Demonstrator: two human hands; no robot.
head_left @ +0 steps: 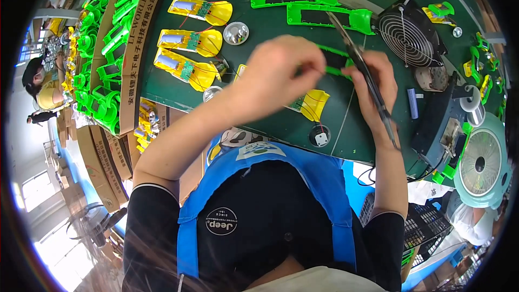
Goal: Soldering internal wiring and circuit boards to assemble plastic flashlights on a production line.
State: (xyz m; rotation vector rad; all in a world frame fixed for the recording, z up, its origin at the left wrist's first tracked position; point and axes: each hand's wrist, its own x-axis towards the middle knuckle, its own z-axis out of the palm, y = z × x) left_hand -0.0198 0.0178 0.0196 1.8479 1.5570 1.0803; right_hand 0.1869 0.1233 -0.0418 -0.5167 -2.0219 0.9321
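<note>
My left hand (275, 78) is smeared by motion, thumb and fingers pinched together in front of a green plastic housing (332, 58); anything between them is hidden. My right hand (376, 86) grips a long, slim dark tool (370, 78) that slants across the palm; its exact kind cannot be made out. The right fingertips reach the edge of that housing, which my left hand partly covers. Below the hands lies a yellow housing half (315, 105), a small circuit board beside it. Wires lead from there to a round dark lamp part with a white square (321, 136).
Several yellow halves with batteries and boards (189, 40) lie left, by a shiny reflector cup (236, 33). Two green housings (330, 18) lie at the back. Right stand a black fan (406, 35), a blue box (440, 130), solder spool (472, 105). A carton (146, 27) holds green housings.
</note>
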